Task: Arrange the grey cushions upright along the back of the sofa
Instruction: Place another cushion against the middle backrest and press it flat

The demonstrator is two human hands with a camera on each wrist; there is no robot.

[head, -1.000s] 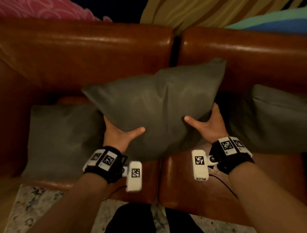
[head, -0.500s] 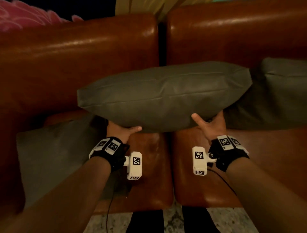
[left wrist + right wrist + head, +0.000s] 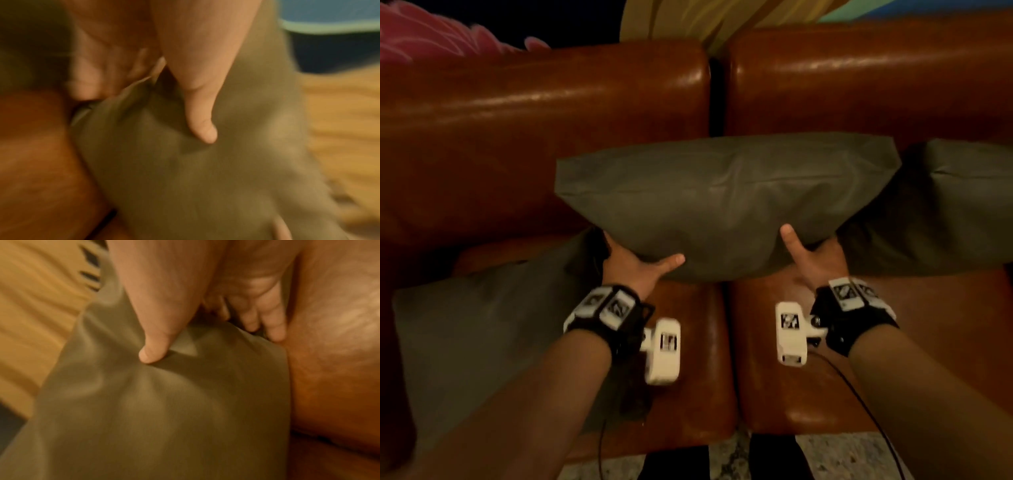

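A grey cushion (image 3: 722, 198) stands on its long edge against the brown leather sofa back (image 3: 551, 113), spanning the gap between the two seats. My left hand (image 3: 637, 263) grips its lower left part, thumb on the front face and fingers behind. My right hand (image 3: 811, 253) grips its lower right part the same way. The wrist views show the grey cushion (image 3: 185, 170) (image 3: 164, 402) with each thumb pressed into the fabric. A second grey cushion (image 3: 482, 335) lies flat on the left seat. A third grey cushion (image 3: 945, 209) leans at the right, partly behind the held one.
The sofa seats (image 3: 774, 370) lie below my wrists. Pink fabric (image 3: 421, 37) and a striped yellow cloth (image 3: 705, 20) show behind the sofa back. A patterned rug (image 3: 842, 455) and my dark trouser legs (image 3: 770, 459) are at the bottom edge.
The held cushion swung from tilted to level and moved back against the sofa back over the last second. Both hands stayed gripping its lower edge.
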